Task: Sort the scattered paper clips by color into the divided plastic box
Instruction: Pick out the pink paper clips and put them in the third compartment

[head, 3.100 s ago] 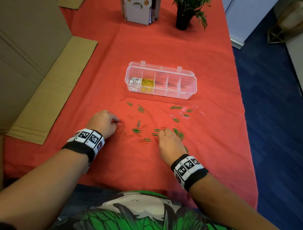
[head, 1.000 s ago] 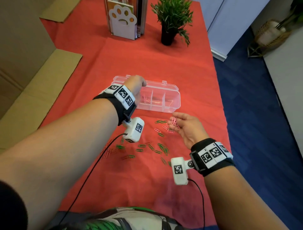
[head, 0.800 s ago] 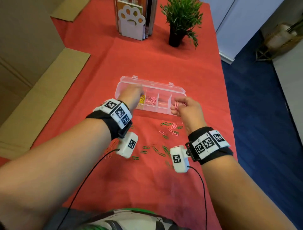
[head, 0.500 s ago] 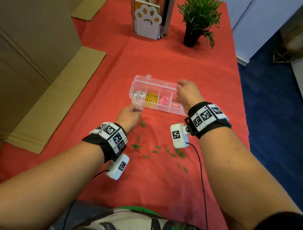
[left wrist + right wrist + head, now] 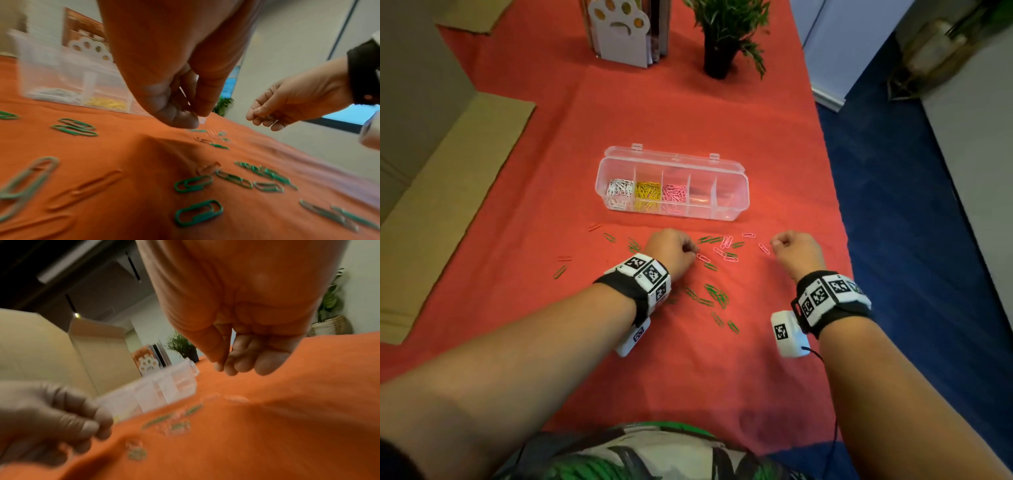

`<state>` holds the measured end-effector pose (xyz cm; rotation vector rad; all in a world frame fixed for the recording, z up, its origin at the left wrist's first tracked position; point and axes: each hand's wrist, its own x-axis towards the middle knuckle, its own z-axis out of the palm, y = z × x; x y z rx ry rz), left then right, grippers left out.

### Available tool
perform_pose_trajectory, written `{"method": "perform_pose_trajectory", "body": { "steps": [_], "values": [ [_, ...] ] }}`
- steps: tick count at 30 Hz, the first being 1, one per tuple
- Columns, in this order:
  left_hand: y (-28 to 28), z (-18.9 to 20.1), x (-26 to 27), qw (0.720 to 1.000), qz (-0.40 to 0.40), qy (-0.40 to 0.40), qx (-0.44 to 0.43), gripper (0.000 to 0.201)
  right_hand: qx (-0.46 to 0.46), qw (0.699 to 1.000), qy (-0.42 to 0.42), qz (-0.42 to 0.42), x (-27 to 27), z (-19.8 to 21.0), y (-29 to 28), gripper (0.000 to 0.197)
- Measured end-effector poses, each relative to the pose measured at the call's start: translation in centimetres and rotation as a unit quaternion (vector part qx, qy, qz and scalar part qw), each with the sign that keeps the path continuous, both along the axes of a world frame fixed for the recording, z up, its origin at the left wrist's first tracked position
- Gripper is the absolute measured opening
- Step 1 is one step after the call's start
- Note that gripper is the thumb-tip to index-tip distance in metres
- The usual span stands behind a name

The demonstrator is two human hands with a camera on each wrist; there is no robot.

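Observation:
The clear divided box lies open on the red cloth, with white, yellow and pink clips in its three left compartments and the two right ones bare. Green clips and pink clips are scattered in front of it. My left hand is down at the cloth, thumb and fingertip pinching the end of a pink clip; the left wrist view shows the pinch above green clips. My right hand hovers with curled fingers beside another pink clip, holding nothing in the right wrist view.
A few red clips lie to the left, hard to see on the cloth. A paw-shaped holder and a potted plant stand at the back. Cardboard lies on the left. The table's right edge drops to blue floor.
Both hands have come back from the box to the clips on the cloth. The third compartment now holds a pile of pink clips.

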<state>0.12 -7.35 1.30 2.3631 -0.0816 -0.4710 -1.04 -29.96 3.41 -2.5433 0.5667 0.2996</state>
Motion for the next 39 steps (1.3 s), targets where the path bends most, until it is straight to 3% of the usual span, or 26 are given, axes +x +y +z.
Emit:
{"method": "perform_pose_trajectory", "body": {
  "steps": [7, 10, 16, 20, 23, 24, 27, 29, 31, 34, 35, 39],
  "values": [
    [-3.3, -1.5, 0.3, 0.967, -0.190, -0.079, 0.152, 0.031, -0.087, 0.993, -0.007, 0.081, 0.0, -3.0, 0.4, 0.025],
    [-3.7, -1.8, 0.3, 0.957, -0.204, -0.095, 0.185, 0.031, -0.123, 0.986, -0.007, 0.115, 0.9, -3.7, 0.7, 0.033],
    [-3.5, -2.5, 0.3, 0.956, -0.205, -0.095, 0.189, 0.026, -0.156, 0.971, 0.043, 0.174, 1.9, -3.9, 1.1, 0.031],
    [-3.4, -2.3, 0.6, 0.988, -0.105, -0.052, 0.101, 0.034, -0.069, 0.989, 0.024, 0.131, 3.0, -3.3, 1.1, 0.029],
    [-3.7, -1.7, 1.0, 0.999, 0.016, 0.040, -0.017, 0.022, -0.039, 0.987, -0.029, 0.151, 3.9, -3.1, 1.2, 0.028],
    [-3.8, -1.4, 1.2, 0.990, 0.066, 0.097, -0.084, 0.022, -0.044, 0.983, -0.029, 0.173, 4.1, -3.2, 1.3, 0.027],
    [-4.3, -0.5, 1.5, 0.928, 0.181, 0.214, -0.246, 0.030, -0.090, 0.970, -0.023, 0.225, 4.0, -3.8, 1.8, 0.022],
    [-4.6, 0.2, 1.7, 0.902, 0.208, 0.243, -0.291, 0.032, -0.117, 0.966, -0.022, 0.229, 3.5, -4.0, 2.2, 0.021],
    [-5.0, 0.4, 2.0, 0.898, 0.205, 0.244, -0.304, 0.031, -0.146, 0.962, -0.015, 0.231, 2.9, -4.2, 2.6, 0.023],
    [-5.1, -0.6, 2.4, 0.983, 0.075, 0.108, -0.131, 0.017, -0.155, 0.963, 0.001, 0.221, 1.9, -4.4, 3.0, 0.025],
    [-5.1, -1.0, 2.4, 0.997, 0.023, 0.053, -0.060, 0.016, -0.142, 0.967, 0.007, 0.211, 1.5, -4.5, 2.9, 0.026],
    [-5.6, -2.4, 2.2, 0.983, -0.138, -0.064, 0.102, 0.028, -0.132, 0.972, 0.030, 0.194, 0.3, -4.2, 2.9, 0.026]
  ]
}}
